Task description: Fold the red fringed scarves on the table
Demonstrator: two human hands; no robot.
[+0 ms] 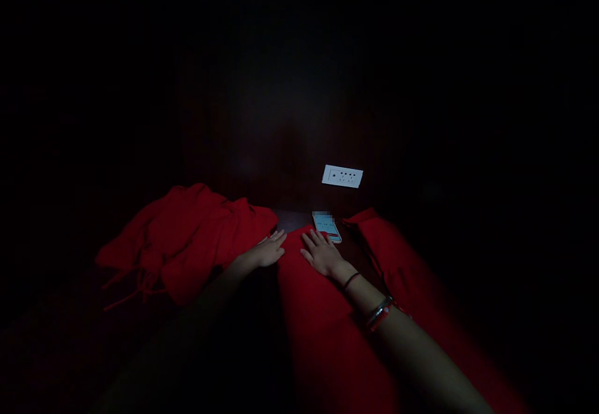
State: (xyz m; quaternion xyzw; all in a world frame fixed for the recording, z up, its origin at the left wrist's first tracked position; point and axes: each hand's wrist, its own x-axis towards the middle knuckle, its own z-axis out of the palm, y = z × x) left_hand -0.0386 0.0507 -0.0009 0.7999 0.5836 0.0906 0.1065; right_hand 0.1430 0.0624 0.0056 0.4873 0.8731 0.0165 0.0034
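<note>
Red cloth under two hands, lit from the front in a dark room. The cloth [322, 327] lies at centre, a smooth length running from the far end toward the near edge. The right hand [322, 255] rests palm down on its far end, toward the right side, fingers spread and grasping nothing. The left hand [271, 250] is at the far left corner of the cloth, between it and a crumpled red pile [196, 233]; its fingers are extended, with nothing seen in its grip—whether its palm presses on either fabric cannot be told. The pile spreads to the left, with loose ties [143, 286] at its near left side. To the right of the cloth, beyond a dark gap, a second red strip [405, 261] slants from far to near right, passing beyond the right forearm. A lit phone [330, 226] lies just beyond the right hand; farther still, a white socket plate [342, 176] is set in the dark background. The right wrist bears a dark band [352, 281] and, nearer, bracelets [380, 313].
</note>
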